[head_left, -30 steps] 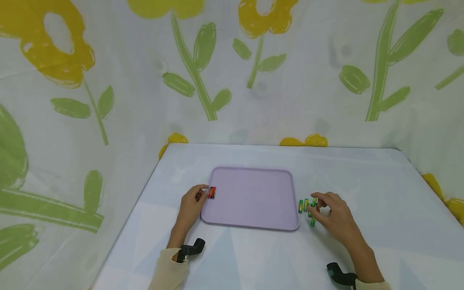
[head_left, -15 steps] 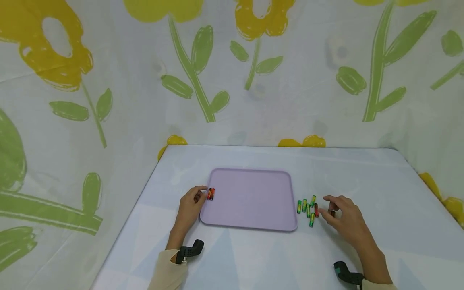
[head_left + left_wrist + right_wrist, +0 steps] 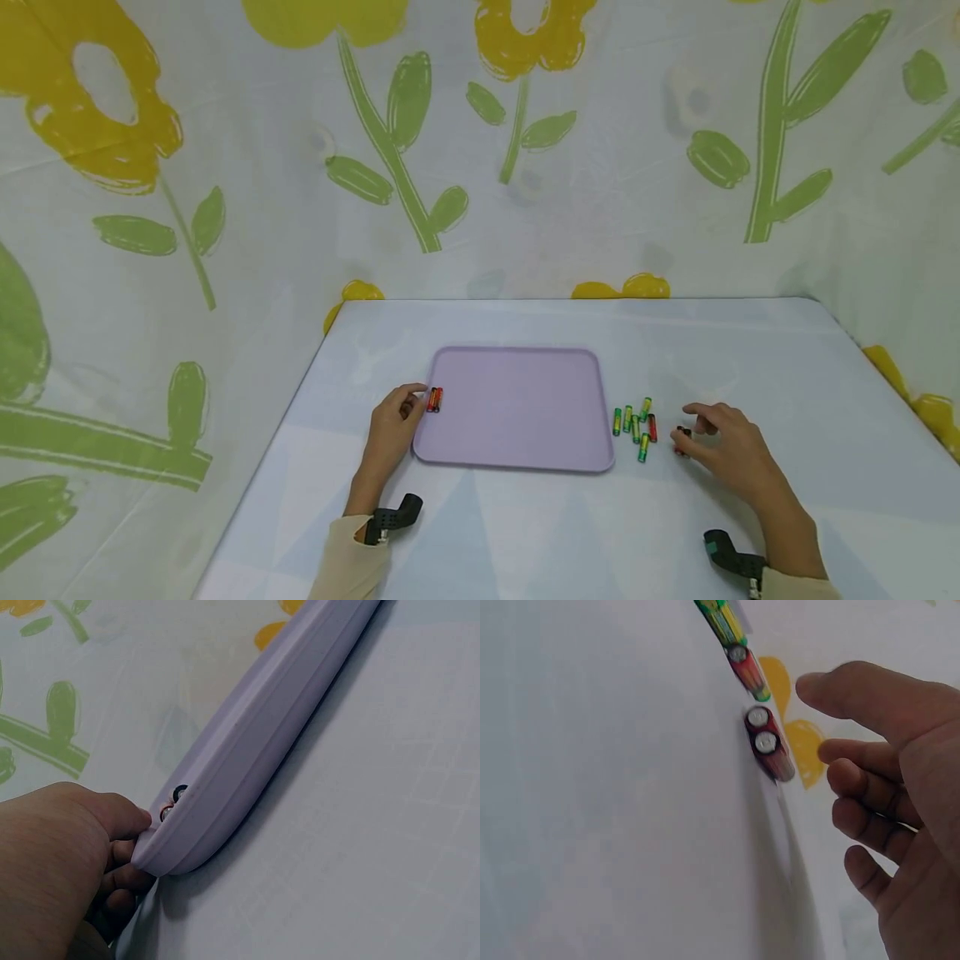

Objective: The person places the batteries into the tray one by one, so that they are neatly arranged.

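My left hand point(image 3: 393, 427) grips the left edge of a lilac tray point(image 3: 517, 408). In the left wrist view the thumb lies on the rim and the other fingers curl below it. Two red batteries point(image 3: 434, 400) lie side by side in the tray, right by that hand. On the right, my right hand point(image 3: 731, 442) hovers with loosely bent fingers, holding nothing. Beside its thumb two more red batteries point(image 3: 769, 742) lie together on the table. Left of them, a single red battery point(image 3: 652, 428) lies next to several green batteries point(image 3: 635, 429).
The pale table point(image 3: 540, 533) reaches back to a white curtain point(image 3: 615, 208) printed with yellow flowers and green leaves. Each wrist bears a black camera mount, the left one point(image 3: 397, 515) near the tray's front left corner.
My right hand has drawn back to the right from over the green batteries, uncovering the single red battery and then the red pair. The left hand keeps its hold on the tray.
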